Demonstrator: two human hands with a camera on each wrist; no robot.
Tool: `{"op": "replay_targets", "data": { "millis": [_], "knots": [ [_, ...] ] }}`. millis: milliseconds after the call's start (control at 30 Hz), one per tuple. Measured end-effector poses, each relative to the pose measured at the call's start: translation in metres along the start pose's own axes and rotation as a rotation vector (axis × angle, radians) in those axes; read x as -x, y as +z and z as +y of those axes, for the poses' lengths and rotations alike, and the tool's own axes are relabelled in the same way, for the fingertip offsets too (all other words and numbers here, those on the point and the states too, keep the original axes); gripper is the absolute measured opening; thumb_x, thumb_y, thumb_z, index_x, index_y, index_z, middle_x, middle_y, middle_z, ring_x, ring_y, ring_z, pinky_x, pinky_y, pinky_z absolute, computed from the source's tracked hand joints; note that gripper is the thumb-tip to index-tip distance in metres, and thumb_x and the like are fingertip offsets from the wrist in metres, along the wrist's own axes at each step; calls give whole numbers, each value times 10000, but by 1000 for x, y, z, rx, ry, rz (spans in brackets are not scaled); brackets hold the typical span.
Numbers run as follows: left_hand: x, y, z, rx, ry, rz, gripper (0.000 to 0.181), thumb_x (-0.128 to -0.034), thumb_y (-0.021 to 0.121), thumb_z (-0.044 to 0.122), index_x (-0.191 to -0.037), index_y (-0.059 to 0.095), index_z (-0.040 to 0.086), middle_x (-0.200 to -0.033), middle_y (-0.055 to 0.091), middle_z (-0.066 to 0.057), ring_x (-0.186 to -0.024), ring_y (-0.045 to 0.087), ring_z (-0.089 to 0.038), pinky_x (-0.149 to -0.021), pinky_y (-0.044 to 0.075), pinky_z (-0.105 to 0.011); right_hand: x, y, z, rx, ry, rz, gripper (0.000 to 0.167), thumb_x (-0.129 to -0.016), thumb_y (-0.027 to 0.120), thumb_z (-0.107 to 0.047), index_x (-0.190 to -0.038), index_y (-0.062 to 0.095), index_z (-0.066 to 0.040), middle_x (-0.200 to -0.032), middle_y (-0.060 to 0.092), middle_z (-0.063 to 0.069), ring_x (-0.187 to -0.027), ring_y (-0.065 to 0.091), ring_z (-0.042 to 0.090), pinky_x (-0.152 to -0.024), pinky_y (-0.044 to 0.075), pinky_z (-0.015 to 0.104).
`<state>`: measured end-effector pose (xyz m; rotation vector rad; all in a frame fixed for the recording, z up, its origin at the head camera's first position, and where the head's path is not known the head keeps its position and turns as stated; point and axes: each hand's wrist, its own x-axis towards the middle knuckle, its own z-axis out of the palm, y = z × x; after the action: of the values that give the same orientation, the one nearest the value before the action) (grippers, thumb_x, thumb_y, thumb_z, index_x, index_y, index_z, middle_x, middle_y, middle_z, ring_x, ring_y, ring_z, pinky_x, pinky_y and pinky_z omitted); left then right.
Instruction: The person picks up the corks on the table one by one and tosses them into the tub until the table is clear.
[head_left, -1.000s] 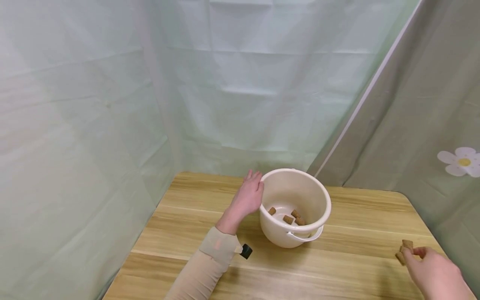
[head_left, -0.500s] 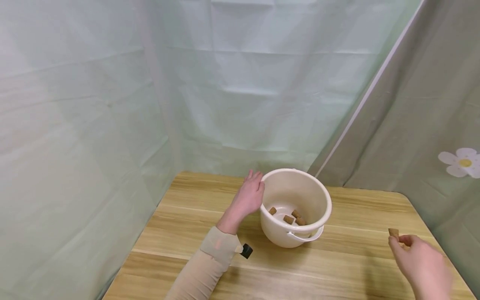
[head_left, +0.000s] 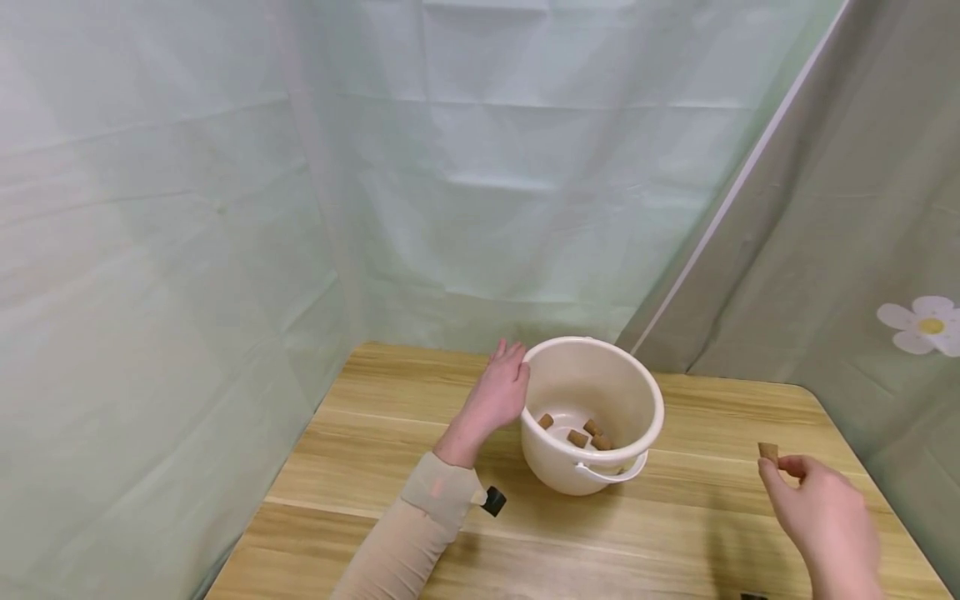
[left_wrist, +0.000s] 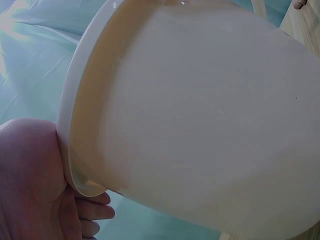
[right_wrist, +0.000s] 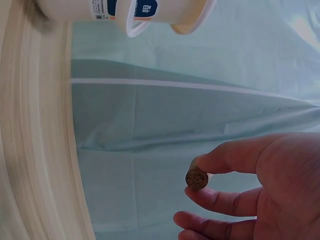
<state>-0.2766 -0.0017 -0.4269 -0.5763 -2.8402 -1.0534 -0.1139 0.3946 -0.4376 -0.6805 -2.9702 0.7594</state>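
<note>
While the right hand (head_left: pixel 828 510) pinches a cork (head_left: pixel 768 452) at lower right, the left hand (head_left: pixel 497 387), relaxed against the bucket (head_left: pixel 553 463) below centre, should steady it.

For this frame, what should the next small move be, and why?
Probably move the right hand across toward the bucket and bring the cork over its opening. The cork is pinched between thumb and fingers, outside the bucket; other corks already lie inside, and the left hand rests at the rim, which may help steady it.
</note>
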Motion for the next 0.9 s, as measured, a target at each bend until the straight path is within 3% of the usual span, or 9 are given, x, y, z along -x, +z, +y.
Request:
{"op": "replay_targets", "data": {
  "millis": [433, 900],
  "knots": [
    [1, -2, 2, -3, -4, 0, 531, -1180, 306, 250, -1619, 401, -32, -1701, 348, -189, -1630, 137, -357, -1314, 103, -470, 0, 2, -16, -20, -60, 27, 783, -1083, 391, -638, -1405, 622, 36, -1438, 563, 337, -1224, 551, 568, -861, 514, 636],
    [0, -1, 1, -1, 4, 6, 536, -1179, 301, 257, -1618, 403, -34, -1700, 344, -194, -1629, 135, -372, -1313, 130, -519, 4, 10, -41, -67, -104, 98, 732, -1074, 432, -627, -1379, 663, -3, -1373, 610, 330, -1223, 568, 535, -887, 497, 655]
  ]
}}
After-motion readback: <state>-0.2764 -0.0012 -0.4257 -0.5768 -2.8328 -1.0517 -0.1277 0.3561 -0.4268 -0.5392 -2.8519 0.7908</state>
